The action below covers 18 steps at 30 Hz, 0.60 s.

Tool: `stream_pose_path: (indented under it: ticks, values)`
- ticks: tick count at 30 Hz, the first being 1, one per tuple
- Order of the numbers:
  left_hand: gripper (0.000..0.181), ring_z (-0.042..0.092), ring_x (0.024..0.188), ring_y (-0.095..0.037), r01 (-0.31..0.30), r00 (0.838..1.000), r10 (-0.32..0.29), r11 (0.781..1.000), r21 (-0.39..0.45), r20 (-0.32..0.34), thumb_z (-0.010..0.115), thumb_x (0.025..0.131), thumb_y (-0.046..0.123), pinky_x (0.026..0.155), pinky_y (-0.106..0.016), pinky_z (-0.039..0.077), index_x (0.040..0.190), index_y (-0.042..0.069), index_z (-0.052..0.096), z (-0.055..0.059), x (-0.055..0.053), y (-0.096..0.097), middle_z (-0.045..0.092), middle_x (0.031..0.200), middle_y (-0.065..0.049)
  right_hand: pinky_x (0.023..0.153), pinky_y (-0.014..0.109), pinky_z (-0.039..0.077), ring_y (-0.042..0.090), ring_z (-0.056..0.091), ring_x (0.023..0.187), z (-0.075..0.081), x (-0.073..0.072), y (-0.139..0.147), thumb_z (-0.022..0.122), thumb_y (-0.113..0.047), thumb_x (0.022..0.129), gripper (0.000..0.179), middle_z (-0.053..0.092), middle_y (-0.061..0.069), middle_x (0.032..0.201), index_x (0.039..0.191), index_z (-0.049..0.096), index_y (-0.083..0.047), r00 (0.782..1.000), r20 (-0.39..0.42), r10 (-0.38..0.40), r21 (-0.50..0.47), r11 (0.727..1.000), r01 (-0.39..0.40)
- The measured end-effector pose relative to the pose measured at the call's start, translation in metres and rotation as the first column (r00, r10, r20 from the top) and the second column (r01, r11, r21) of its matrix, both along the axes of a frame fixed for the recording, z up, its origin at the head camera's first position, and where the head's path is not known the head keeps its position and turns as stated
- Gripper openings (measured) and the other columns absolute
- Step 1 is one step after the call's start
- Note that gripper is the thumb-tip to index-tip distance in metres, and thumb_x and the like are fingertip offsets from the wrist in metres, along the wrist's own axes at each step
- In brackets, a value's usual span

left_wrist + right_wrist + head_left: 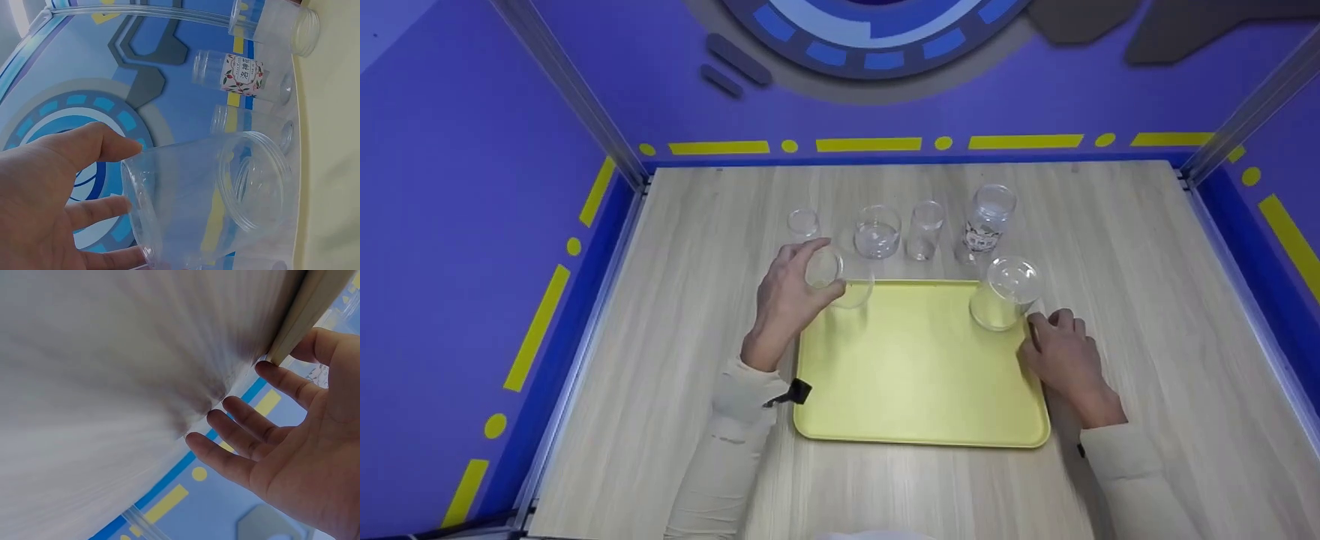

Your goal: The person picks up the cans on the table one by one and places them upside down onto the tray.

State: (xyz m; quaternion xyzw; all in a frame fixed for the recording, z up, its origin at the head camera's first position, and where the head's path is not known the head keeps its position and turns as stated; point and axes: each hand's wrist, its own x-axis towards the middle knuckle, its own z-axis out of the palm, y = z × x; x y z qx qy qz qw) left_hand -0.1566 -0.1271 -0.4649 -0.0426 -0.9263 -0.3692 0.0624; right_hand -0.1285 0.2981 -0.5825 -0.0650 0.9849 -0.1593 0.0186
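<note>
My left hand (791, 296) grips a clear plastic jar (185, 194) by its base end, thumb on one side and fingers on the other. The jar's threaded mouth points down, over the back left corner of a yellow tray (915, 375). I cannot tell whether its rim touches the tray. At the tray's right edge, my right hand (1065, 356) has its fingertips on the table, index finger against the tray's side in the right wrist view. Another clear jar (1005, 294) stands on the tray's back right corner, near that hand.
Behind the tray stand a small clear container (803, 223), a short wide clear jar (877, 234), a narrow clear jar (925, 231) and a taller jar (988, 217) with a printed label. Blue walls (472, 225) with yellow marks enclose the table's back and sides.
</note>
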Motion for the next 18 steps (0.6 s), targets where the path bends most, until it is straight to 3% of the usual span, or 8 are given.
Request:
stream_pose_path:
  ticks: [6,13,18]
  values:
    - [0.066,0.062,0.119,-0.035,0.007,1.0,-0.008,0.998,-0.067,-0.007,0.08,0.083,0.032,0.089,-0.051,0.055,0.146,0.02,0.066,0.001,-0.005,0.001,0.062,0.137,-0.015,0.077,0.072,0.048,0.057,0.05,0.11,-0.001,0.0,0.0,0.054,-0.019,0.101,0.044,0.048,0.037,0.124,0.138,0.057,0.005,1.0,-0.006,-0.01,-0.009,1.0,0.01]
    - [0.067,0.06,0.124,-0.034,0.043,0.997,-0.037,0.993,-0.109,0.061,0.079,0.083,0.032,0.091,-0.052,0.054,0.148,0.021,0.064,0.0,-0.008,0.003,0.061,0.141,-0.013,0.077,0.071,0.047,0.057,0.049,0.111,-0.003,0.0,0.001,0.054,-0.019,0.101,0.043,0.047,0.036,0.124,0.137,0.057,0.004,1.0,-0.002,-0.013,-0.012,1.0,0.013]
    - [0.067,0.06,0.126,-0.035,0.065,0.996,-0.055,0.988,-0.138,0.071,0.08,0.083,0.03,0.09,-0.053,0.055,0.148,0.02,0.065,-0.005,-0.011,0.005,0.06,0.143,-0.013,0.077,0.071,0.047,0.057,0.049,0.111,-0.003,0.001,0.001,0.054,-0.019,0.101,0.043,0.047,0.036,0.124,0.138,0.057,0.004,1.0,0.001,-0.009,-0.008,1.0,0.009]
